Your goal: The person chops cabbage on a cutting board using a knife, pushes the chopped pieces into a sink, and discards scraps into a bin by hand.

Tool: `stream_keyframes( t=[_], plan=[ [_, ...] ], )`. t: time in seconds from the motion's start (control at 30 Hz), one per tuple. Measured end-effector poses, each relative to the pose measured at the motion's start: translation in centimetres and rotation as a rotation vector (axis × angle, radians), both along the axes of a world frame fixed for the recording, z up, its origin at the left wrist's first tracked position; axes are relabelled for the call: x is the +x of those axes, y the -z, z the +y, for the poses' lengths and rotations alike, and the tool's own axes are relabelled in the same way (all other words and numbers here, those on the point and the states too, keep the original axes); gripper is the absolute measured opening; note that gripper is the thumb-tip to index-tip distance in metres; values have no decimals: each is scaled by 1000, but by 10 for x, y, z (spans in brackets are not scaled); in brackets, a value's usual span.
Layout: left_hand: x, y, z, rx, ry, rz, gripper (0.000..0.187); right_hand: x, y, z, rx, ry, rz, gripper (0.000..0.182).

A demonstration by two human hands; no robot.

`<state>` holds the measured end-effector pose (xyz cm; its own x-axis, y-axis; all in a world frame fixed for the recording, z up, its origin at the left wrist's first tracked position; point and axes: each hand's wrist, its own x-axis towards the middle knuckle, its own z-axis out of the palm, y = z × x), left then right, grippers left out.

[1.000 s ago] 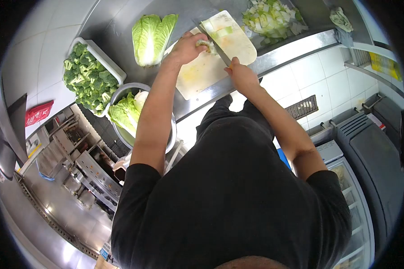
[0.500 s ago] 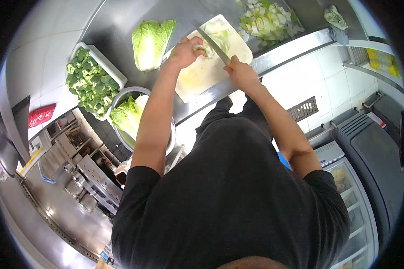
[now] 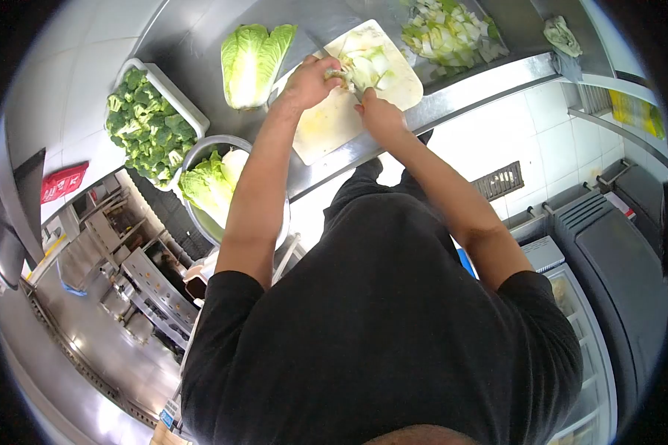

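My left hand [image 3: 310,83] is closed on the stub end of a napa cabbage [image 3: 343,77] above the white cutting board [image 3: 321,137]. Around the handle of a knife [image 3: 358,93] wraps my right hand [image 3: 382,117]. The blade runs up and left beside the fingers of my left hand, partly hidden by them and the cabbage. Pale cut cabbage pieces [image 3: 373,65] lie on the board, right of the blade. A large napa cabbage piece [image 3: 254,65] rests on the steel counter, left of the board.
A white tray of broccoli florets [image 3: 147,127] stands at the left. Near it, a metal bowl [image 3: 193,152] holds more cabbage [image 3: 209,185]. Chopped cabbage [image 3: 449,35] is heaped at the far right of the counter. A cloth [image 3: 562,37] lies at the counter's right end.
My right hand has moved left and slightly down with the knife, bringing the blade closer to my left hand. More loose cut cabbage shows on the board.
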<state>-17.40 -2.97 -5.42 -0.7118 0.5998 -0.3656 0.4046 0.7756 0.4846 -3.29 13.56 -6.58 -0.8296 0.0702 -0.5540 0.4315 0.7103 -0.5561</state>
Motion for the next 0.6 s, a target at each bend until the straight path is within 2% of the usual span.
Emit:
stream_keyframes(
  t=[0.13,0.23,0.27,0.37,0.4,0.6],
  plan=[
    [-4,0,0,0,-17,-14,50,-1,8,9,-8,-4,2,38],
    [16,-6,12,-29,-305,86,72,-10,7,25,19,-23,23,38],
    [24,-9,20,-141,-391,123,91,-8,4,32,34,-29,23,38],
    [44,-20,40,-225,-575,6,97,1,0,49,63,-5,19,38],
    [45,-15,42,-163,-588,17,98,2,-3,52,68,5,19,38],
    [33,-12,23,-66,-124,128,73,8,-19,64,86,-23,52,38]
  ],
)
